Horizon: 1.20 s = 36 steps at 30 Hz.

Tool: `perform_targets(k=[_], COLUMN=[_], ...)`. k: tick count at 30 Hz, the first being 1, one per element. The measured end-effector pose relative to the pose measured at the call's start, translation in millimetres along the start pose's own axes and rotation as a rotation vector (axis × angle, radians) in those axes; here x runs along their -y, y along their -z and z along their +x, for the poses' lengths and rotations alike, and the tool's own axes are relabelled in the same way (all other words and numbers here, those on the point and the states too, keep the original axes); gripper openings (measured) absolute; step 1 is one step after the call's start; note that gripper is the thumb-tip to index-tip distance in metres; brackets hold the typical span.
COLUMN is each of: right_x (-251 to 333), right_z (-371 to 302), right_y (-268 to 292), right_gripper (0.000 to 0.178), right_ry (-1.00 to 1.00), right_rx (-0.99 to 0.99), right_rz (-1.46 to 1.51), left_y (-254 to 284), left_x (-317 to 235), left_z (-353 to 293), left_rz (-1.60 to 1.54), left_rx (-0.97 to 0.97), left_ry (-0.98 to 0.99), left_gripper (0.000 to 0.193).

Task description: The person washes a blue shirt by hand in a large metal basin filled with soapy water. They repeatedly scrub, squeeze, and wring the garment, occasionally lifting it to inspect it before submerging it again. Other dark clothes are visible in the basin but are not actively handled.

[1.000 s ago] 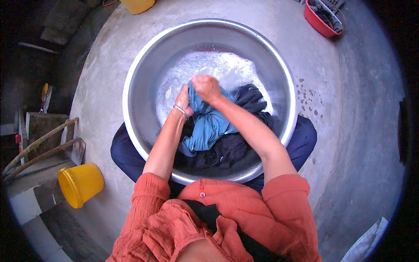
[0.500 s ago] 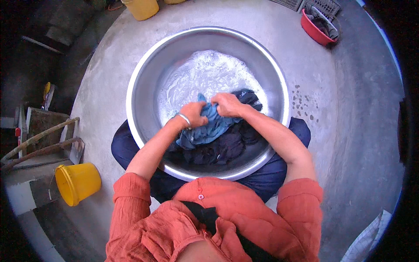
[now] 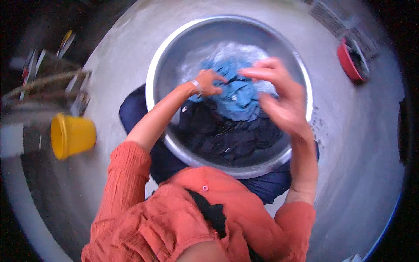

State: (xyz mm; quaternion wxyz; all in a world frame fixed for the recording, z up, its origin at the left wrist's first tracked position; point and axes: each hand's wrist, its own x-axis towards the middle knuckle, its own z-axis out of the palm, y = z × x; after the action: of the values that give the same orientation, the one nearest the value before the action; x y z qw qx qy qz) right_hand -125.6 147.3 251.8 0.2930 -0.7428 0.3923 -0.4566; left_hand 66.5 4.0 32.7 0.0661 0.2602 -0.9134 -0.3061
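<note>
A wide metal basin [image 3: 235, 32] stands between my bent legs and holds sudsy water. In it a crumpled blue garment [image 3: 240, 107] lies bunched over the middle, partly on top of dark wet clothes [image 3: 231, 139] at the near side. My left hand [image 3: 209, 83], with a pale band at the wrist, rests against the left side of the blue garment, its fingers apart. Raised above the garment's right side, my right hand [image 3: 283, 96] is blurred by motion; its thumb and fingers are spread and hold nothing.
To the left stands a yellow bucket [image 3: 74, 135], with long-handled tools [image 3: 48, 83] beyond it. A red tub [image 3: 349, 61] with dark contents sits at the far right near grey crates [image 3: 327, 17]. Water spots mark the concrete floor right of the basin.
Both hands have let go of the blue garment, which now lies spread wider in the basin. My right hand has lifted away to the right. The whole view has shifted slightly.
</note>
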Motion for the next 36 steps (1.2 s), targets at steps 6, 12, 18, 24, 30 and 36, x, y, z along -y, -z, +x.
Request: perform_targets(k=[6,12,18,24,30,36], right_x=[67,84,87,87,66,55], right_z=[-58,-90,-92,-78,-73,-42], right_y=[14,25,29,41,14,13], right_gripper=[0.048,0.044,0.041,0.037,0.034,0.031], right_ry=[0.054,0.002,0.0,0.101,0.058,0.109], right_rx=[0.123,0.088,0.04,0.06,0.13,0.21], right_rz=[0.515,0.522,0.53,0.607,0.595,0.612], left_y=[11,-8,-19,-25,-24,-13], left_x=[-26,-11,-10,-7,-19,-42], left_z=[4,-4,-2,14,8,14], left_rz=[0.017,-0.029,-0.015,-0.036,-0.061,0.037], left_rx=[0.063,0.049,0.089,0.002,0.047,0.004], left_ry=[0.14,0.175,0.21,0.165,0.406,0.611], left_gripper=[0.041,0.04,0.041,0.042,0.055,0.082])
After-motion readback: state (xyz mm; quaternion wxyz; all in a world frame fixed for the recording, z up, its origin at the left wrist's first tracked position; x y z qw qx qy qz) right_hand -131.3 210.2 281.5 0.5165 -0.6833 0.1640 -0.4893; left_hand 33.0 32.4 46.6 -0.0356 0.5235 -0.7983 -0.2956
